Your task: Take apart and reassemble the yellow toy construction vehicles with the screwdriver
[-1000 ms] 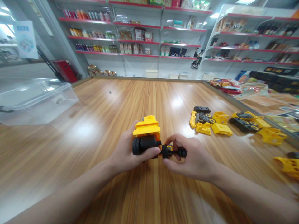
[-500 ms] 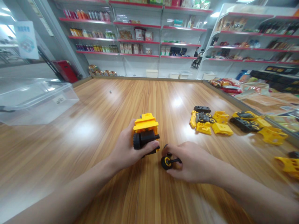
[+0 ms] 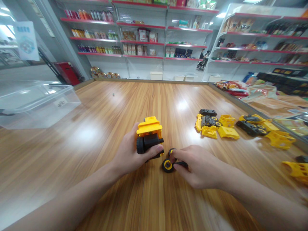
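My left hand (image 3: 131,152) is wrapped round a yellow and black toy truck (image 3: 149,128), thumb across its black underside. One black wheel shows on the truck's left side, and a bare axle stub sticks out on its right. Just to the right, my right hand (image 3: 194,165) is closed at the fingertips, with toy wheels (image 3: 167,165) that have yellow hubs at its fingers. A black rod runs from the wheels under the fingers. The fingers partly cover these pieces, low over the wooden table (image 3: 120,199).
Several yellow and black toy vehicle parts (image 3: 209,122) lie at the right, with more parts (image 3: 280,139) near the right edge. A clear plastic bin (image 3: 36,112) stands at the left. Stocked shelves (image 3: 144,41) rise behind the table; packaged goods (image 3: 233,86) lie beyond its right edge.
My right fingers have shifted their hold, and the wheel piece has turned and moved slightly left, showing both yellow hubs. My left hand and the truck have hardly moved.
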The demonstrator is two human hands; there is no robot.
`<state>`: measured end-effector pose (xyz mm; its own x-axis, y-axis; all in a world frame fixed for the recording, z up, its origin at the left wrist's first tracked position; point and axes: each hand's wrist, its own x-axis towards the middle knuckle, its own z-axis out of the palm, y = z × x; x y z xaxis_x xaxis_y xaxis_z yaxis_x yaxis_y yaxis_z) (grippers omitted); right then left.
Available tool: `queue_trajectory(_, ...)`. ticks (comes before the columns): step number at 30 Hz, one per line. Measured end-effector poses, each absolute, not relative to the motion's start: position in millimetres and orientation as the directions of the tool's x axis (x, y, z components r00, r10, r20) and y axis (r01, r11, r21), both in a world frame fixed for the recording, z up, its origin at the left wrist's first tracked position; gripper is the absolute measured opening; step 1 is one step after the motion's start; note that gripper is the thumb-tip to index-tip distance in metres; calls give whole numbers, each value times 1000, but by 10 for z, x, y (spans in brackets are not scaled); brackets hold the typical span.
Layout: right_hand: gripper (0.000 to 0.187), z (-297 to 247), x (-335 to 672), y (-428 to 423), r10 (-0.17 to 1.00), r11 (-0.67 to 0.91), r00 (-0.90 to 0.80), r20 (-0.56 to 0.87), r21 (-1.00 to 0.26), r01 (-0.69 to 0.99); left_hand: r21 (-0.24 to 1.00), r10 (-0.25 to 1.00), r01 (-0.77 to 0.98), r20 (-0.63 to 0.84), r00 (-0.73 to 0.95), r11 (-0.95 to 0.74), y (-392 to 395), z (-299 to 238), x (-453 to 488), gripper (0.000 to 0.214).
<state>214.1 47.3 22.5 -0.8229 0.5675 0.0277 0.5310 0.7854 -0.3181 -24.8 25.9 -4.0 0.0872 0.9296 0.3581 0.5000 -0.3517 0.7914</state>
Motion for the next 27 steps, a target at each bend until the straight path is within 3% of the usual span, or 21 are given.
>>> queue_trajectory(9, 30, 232, 2116, 464, 467, 820, -883, 54, -399, 409, 795, 928, 494, 364, 73, -351, 268, -16, -249, 37)
queue_trajectory(19, 33, 140, 2141, 540, 611, 770, -778, 145, -338, 541, 797, 924, 496, 382, 28, -344, 276, -18, -248, 40)
queue_trajectory(27, 18, 148, 2112, 536, 663, 706, -734, 144, -445, 551, 798, 934, 516, 358, 9, -311, 282, 17, -234, 39)
